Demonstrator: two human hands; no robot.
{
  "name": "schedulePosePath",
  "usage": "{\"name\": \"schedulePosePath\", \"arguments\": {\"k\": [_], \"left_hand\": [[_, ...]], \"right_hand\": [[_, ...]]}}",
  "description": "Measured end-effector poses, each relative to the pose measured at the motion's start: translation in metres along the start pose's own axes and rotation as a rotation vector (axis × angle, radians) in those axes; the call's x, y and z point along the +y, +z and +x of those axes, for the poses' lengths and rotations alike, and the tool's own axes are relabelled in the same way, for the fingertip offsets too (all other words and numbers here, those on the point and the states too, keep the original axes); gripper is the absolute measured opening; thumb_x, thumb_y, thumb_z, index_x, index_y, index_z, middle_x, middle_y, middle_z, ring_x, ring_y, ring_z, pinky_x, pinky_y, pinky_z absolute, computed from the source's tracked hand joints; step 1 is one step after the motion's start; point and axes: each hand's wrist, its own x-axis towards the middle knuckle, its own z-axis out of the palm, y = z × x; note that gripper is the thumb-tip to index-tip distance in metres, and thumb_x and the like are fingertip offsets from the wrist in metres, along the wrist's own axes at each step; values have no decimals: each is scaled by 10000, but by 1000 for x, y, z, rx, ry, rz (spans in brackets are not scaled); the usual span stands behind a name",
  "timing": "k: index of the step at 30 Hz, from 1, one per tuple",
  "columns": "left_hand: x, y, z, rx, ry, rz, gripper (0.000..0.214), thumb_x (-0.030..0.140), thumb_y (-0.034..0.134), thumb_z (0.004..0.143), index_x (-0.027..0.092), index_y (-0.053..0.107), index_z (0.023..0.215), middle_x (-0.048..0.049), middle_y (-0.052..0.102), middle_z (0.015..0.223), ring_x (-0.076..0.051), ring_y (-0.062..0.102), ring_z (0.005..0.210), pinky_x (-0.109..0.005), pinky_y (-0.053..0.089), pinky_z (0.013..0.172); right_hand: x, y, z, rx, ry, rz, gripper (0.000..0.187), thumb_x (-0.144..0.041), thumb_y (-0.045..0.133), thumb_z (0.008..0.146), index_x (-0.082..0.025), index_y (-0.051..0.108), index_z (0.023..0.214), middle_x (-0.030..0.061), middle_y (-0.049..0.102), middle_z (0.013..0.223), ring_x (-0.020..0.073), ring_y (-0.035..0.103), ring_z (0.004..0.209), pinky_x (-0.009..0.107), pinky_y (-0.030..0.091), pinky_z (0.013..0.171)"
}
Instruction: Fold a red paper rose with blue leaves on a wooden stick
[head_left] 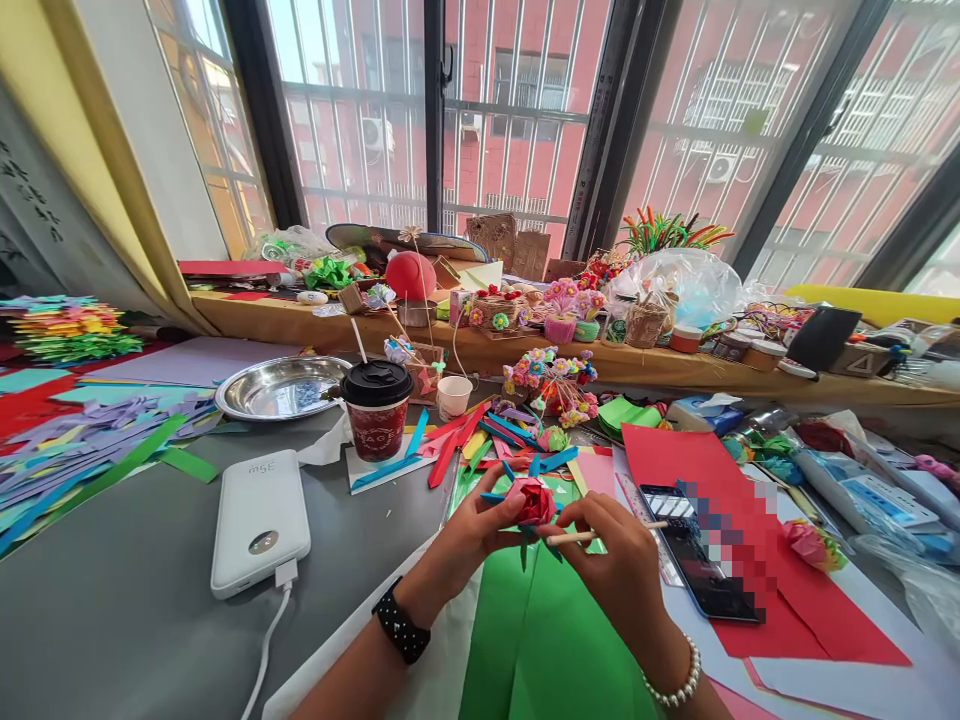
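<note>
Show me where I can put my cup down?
Bare grey table lies left of and below the power bank, bordered by paper strips. A smaller gap sits between power bank and coffee cup. Crowded: around the left hand holding the paper rose, the right hand holding the stick, and the phone.

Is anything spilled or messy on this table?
Nothing is spilled: the coffee cup stands upright, lid on. Only the paper strips lie criss-crossed in a heap behind the paper rose in the left hand.
</note>
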Motion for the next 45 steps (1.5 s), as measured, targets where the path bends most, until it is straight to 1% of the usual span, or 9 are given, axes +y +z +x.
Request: {"name": "schedulePosePath", "arguments": {"k": [7, 12, 16, 24, 29, 32, 38, 41, 45], "left_hand": [[0, -3, 3, 36, 4, -31, 420, 282, 594, 725, 203, 447, 1111, -55, 620, 852, -158, 605, 729, -277, 461, 643], [-1, -9, 8, 91, -13, -63, 261, 290, 594, 723, 162, 518, 937, -29, 626, 756, -121, 587, 627, -240, 450, 594], [-3, -13, 11, 122, -40, -55, 223, 345, 597, 707, 144, 536, 782, -8, 608, 666, -104, 557, 564, -212, 417, 546], [-3, -9, 9, 181, -68, 45, 291, 428, 576, 695, 151, 492, 723, 19, 544, 627, -88, 527, 541, -215, 437, 530], [-9, -13, 13, 112, -14, 198, 504, 557, 533, 653, 177, 444, 973, -3, 545, 693, -132, 574, 551, -242, 445, 492], [-11, -11, 10, 45, 151, 453, 502, 477, 555, 686, 175, 419, 1064, -37, 578, 753, -145, 581, 604, -243, 444, 531], [-16, -7, -1, 107, 687, 1034, 104, 249, 538, 754, 170, 575, 811, -35, 587, 748, -137, 558, 677, -249, 453, 624], [-19, -5, -3, 134, 851, 1127, 68, 190, 523, 765, 175, 580, 798, -34, 591, 757, -138, 559, 723, -247, 463, 644], [-20, -3, -4, 196, 933, 1144, 70, 165, 532, 761, 183, 576, 813, -22, 598, 760, -131, 566, 739, -241, 471, 664]], "right_hand": [[8, -7, 4, -6, 66, 65, 297, -425, 503, 775, -182, 545, 609, -12, 542, 554, 101, 485, 494, 209, 346, 475], [8, -8, 4, -236, -89, 131, 227, -412, 572, 723, -208, 601, 818, 3, 572, 670, 117, 545, 576, 208, 409, 514], [7, -3, 3, -280, -217, 85, 209, -303, 561, 754, -244, 590, 952, 22, 593, 781, 120, 564, 640, 206, 435, 541], [4, 3, -1, -198, -330, 58, 174, -186, 521, 787, -248, 622, 914, 29, 590, 758, 111, 546, 614, 204, 409, 490], [5, 1, -1, -4, -258, 142, 140, -178, 509, 797, -196, 611, 891, 40, 586, 713, 126, 562, 656, 227, 457, 550], [5, -1, -1, 89, -162, 140, 108, -175, 511, 789, -183, 606, 841, 37, 572, 694, 125, 560, 625, 228, 459, 533], [3, 4, -3, 132, -99, 137, 80, -174, 513, 783, -177, 589, 809, 31, 563, 687, 121, 558, 594, 223, 460, 505], [0, 7, -6, 130, -123, 158, 79, -149, 513, 780, -178, 580, 808, 34, 575, 693, 126, 565, 622, 228, 466, 524], [-3, 7, -7, 132, -107, 175, 91, -135, 521, 774, -182, 574, 832, 32, 598, 706, 131, 577, 651, 236, 474, 559]]}}
